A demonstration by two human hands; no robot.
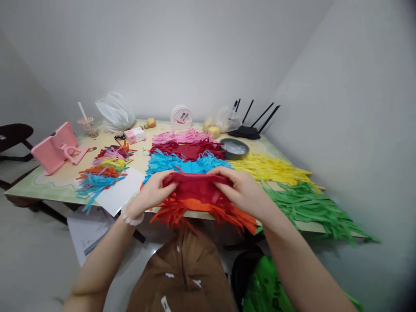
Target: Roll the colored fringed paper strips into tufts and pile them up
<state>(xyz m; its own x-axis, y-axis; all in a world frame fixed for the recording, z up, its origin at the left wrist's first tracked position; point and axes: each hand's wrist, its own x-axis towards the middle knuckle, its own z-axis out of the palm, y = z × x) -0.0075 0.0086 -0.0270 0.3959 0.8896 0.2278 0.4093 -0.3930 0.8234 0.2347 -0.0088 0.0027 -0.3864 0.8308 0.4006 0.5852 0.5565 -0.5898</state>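
Between my two hands a sheet of dark red tissue paper (195, 189) is stretched sideways, its top edge folded or gathered. My left hand (159, 187) pinches its left end, thumb on the near side. The right end is pinched by my right hand (238, 188). Just below and behind it lies orange fringed paper (198, 205) at the table's near edge. Beyond are blue fringed paper (190, 167), dark red fringed paper (188, 151) and pink fringed paper (182, 136) in rows. Yellow fringed paper (273, 168) and green fringed paper (312, 206) lie to the right.
A grey bowl (234, 148) stands behind the blue fringe, near a black router (245, 131). On the left are a pile of mixed coloured tassels (108, 167), a white sheet (121, 190), a pink stand (56, 149), a drink cup (89, 128) and a plastic bag (115, 112).
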